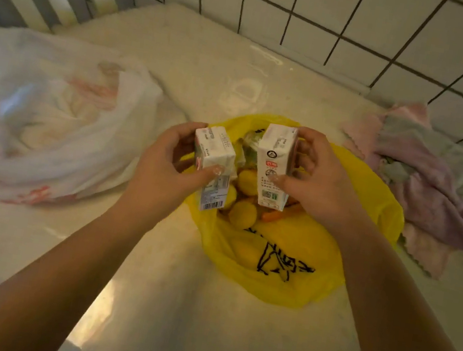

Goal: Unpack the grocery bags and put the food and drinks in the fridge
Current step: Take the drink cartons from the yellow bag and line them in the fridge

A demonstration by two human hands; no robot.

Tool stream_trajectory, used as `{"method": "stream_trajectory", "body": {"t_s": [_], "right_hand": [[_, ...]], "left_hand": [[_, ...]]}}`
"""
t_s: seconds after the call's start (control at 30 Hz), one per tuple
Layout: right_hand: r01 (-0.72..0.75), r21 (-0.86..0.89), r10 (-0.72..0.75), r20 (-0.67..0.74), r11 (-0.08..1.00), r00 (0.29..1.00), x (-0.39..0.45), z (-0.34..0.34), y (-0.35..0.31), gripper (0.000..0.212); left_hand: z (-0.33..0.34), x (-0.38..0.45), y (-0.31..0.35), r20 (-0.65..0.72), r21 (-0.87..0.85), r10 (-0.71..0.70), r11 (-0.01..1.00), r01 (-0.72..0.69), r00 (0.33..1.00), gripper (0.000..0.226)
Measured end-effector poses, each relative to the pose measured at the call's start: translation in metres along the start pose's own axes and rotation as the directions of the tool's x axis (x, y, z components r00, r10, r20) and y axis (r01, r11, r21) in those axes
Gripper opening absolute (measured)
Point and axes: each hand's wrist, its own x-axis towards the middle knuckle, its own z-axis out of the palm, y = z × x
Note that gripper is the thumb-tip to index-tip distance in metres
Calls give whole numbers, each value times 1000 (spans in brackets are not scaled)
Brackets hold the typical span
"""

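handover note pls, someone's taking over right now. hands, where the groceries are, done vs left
Left hand: grips a small white carton, tilted, above the yellow bag.
Right hand: grips a second white carton, upright, also over the bag.
Yellow bag: open on the counter; yellow round fruits, something orange and a wrapped greenish item are inside.
White bag: on the counter to the left, contents unclear.
Cloths: heaped at right by the tiled wall.
Done: two cartons lifted out.
Left: both cartons to the fridge (not in view), then the remaining food from both bags.
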Motion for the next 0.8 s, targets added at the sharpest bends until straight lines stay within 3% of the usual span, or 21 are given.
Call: {"method": "stream_trajectory", "body": {"t_s": [0.2, 0.33, 0.57, 0.8], "right_hand": [[96, -35, -89, 167, 995, 982, -17, 74, -56, 65], [162, -43, -141, 310, 986, 940, -24, 147, -99, 63], [296, -2, -245, 553, 955, 796, -58, 339, -176, 59], [362, 62, -305, 680, 930, 666, -89, 517, -238, 59]], "left_hand": [[-94, -46, -8, -176, -145, -48, 989, 22, 983, 54], [-176, -86, -14, -266, -153, -54, 988, 13, 962, 55], [-357, -186, -29, -429, -64, -35, 998, 8, 902, 51], [-533, -273, -34, -549, 58, -37, 995, 82, 835, 52]]}}
